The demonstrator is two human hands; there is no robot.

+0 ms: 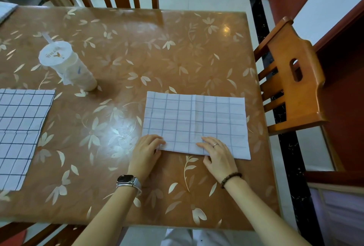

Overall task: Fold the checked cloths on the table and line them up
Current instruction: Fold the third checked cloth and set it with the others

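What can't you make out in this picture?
Head view:
Left cloth: cut off by the left edge.
Cup lid print: too small to read.
Folded cloth: its lower layers hidden by the top one.
Left hand: whether it pinches the cloth edge, hidden by its own fingers.

Desk (157, 52) is wearing a smooth, glossy flowered cover, throwing back glare. Folded checked cloth (197, 119) is lying matt, woven, faintly creased; second cloth (19, 127) is looking alike. Cup (74, 68) is showing cloudy plastic. Side chair (291, 92) is shining as varnished wood.
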